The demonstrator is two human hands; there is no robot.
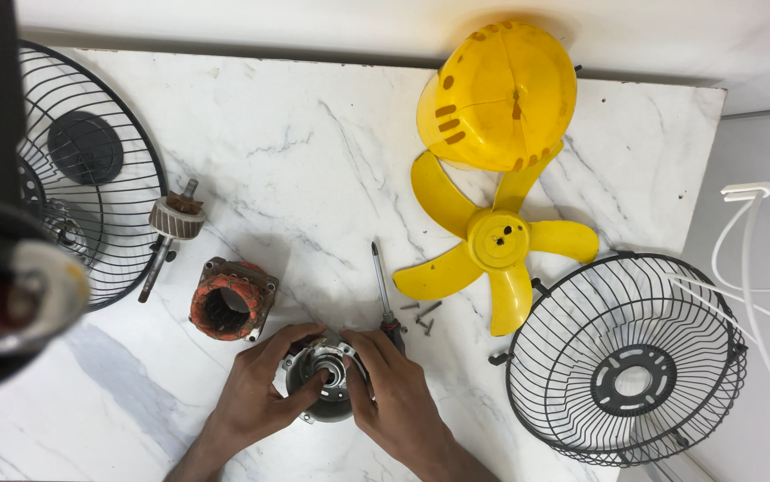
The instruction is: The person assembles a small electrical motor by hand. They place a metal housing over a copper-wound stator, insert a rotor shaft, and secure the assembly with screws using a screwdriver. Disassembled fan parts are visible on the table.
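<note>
**Both hands on motor end cover, near front edge of marble table**

The grey metal motor cover (327, 382) lies flat on the marble table (313, 152), close to its front edge. The left hand (260, 393) grips it from the left, fingers curled over the rim and thumb pressed into the centre. The right hand (398, 402) clasps the right side, fingers bent over the top rim. Both hands are closed on the part.

A screwdriver (385, 290) lies just beyond the right hand, handle end touching or nearly touching the fingers. Loose screws (422, 314) sit just beside it. The stator with copper winding (231, 299) stands near, upper left. The rotor on its shaft (170, 234) lies beyond, against the left wire guard (90, 170).

The yellow fan blade (496, 241) and yellow housing (496, 96) occupy the right rear. A second wire guard (628, 357) overhangs the right edge. Open marble remains at centre rear and front left.
</note>
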